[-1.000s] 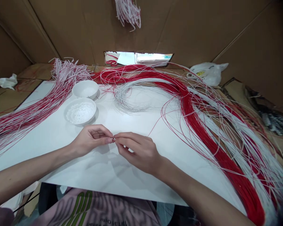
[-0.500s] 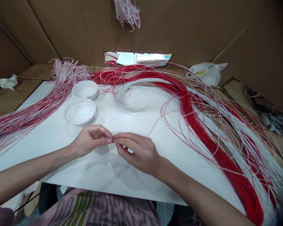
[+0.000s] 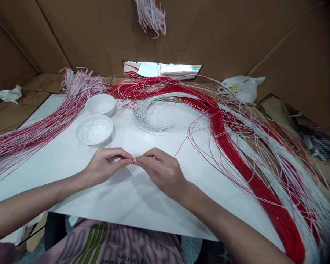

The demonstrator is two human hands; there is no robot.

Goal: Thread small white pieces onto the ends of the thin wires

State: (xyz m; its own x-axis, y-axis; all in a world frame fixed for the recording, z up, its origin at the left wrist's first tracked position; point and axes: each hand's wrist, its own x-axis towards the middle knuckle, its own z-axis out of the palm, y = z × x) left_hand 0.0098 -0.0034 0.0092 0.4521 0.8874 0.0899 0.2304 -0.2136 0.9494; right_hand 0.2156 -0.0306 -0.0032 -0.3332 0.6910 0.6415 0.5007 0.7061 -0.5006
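Note:
My left hand is closed in a pinch, thumb against index finger, above the white tabletop. Opposite it, my right hand pinches as well, and the fingertips of both almost meet. Between them shows a tiny bit of red and white cord, mostly hidden by the fingers. A thin red strand runs out from behind my right hand toward the loose loops on the right. Beyond my left hand stands a white bowl holding small white pieces. Another white bowl sits just behind it.
Long red cords and white cords sweep along the back and right of the table. Finished-looking red and white strands lie left. Cardboard walls enclose the table; a plastic bag lies back right.
My right hand's fingers have drawn closer together, and its index knuckle has risen. My left fingertips have shifted slightly right, with the pinch point between the hands. The view has moved a little.

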